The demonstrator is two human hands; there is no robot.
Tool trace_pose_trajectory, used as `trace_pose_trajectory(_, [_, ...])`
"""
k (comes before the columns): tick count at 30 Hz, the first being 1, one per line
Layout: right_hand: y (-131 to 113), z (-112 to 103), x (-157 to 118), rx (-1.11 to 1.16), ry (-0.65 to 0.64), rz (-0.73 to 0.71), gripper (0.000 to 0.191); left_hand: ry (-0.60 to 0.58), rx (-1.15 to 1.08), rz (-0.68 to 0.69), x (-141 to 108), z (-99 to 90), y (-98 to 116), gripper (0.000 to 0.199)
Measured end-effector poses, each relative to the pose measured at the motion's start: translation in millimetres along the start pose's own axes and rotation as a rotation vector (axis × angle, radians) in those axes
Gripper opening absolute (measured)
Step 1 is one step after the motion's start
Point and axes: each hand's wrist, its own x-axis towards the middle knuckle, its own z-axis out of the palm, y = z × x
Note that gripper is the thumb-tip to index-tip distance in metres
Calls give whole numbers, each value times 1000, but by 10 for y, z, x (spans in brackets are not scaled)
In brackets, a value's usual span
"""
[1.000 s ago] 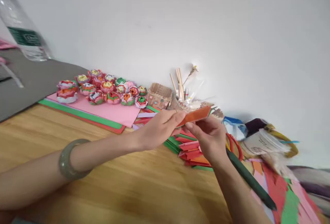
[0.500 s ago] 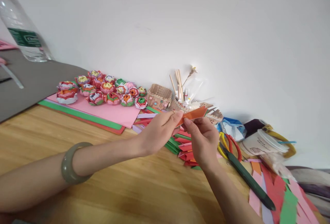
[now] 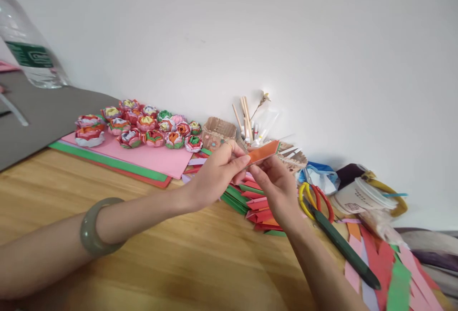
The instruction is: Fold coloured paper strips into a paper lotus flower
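Between my two hands is a small folded strip of orange paper (image 3: 264, 152) with a thin green edge at its far end. My left hand (image 3: 218, 172) pinches its near end between thumb and fingers. My right hand (image 3: 275, 184) holds it from below, the thumb close to the left fingertips. Beneath the hands lies a pile of folded red, pink and green paper pieces (image 3: 257, 206), partly hidden by my right hand. A greenish bangle (image 3: 93, 227) circles my left wrist.
Paper flowers (image 3: 153, 138) sit in rows on stacked coloured sheets (image 3: 171, 160). Behind stand a small box (image 3: 216, 129) and rolled sticks (image 3: 246, 115). To the right are scissors (image 3: 318, 196), a dark green craft knife (image 3: 343, 244), a white cup (image 3: 361, 196) and paper strips (image 3: 399, 277). A bottle (image 3: 30, 53) stands at left.
Both hands have shifted slightly left with the orange paper. Its flat orange face now turns more toward me, and my right fingers have gone further beneath it.
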Motion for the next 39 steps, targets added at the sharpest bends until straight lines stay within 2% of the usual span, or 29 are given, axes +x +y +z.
trace_pose_trajectory(2, [-15, -86, 39, -96, -89, -1, 14, -8, -19, -7, 30, -34, 28, 16])
trace_pose_trajectory(8, [-57, -255, 89, -302, -251, -121, 16, -80, -52, -37, 71, -102, 53, 15])
trace_pose_trajectory(12, [-66, -318, 86, -244, -358, -136, 17, -153, -110, -68, 60, -109, 82, 16])
trace_pose_trajectory(15, [-72, -360, 99, -142, -467, -93, 21, -181, -144, -104, 48, -109, 119, 14])
trace_pose_trajectory(17, [-70, -381, 109, -78, -491, -53, 21, -173, -169, -124, 42, -111, 142, 12])
trace_pose_trajectory(22, [-24, -414, 118, -9, -474, -18, 20, -172, -268, -173, 22, -118, 208, 11])
trace_pose_trajectory(26, [-17, -436, 130, -71, -413, -58, 19, -285, -239, -231, -7, -121, 240, 12])
trace_pose_trajectory(30, [-74, -481, 147, -246, -309, -99, 16, -380, -136, -287, -12, -130, 196, 14])
trace_pose_trajectory(35, [-149, -567, 145, -489, -220, -258, 17, -449, 12, -294, 9, -129, 131, 14])
trace_pose_trajectory(39, [-201, -569, 103, -705, -165, -433, 19, -451, 95, -299, 18, -95, 75, 14])
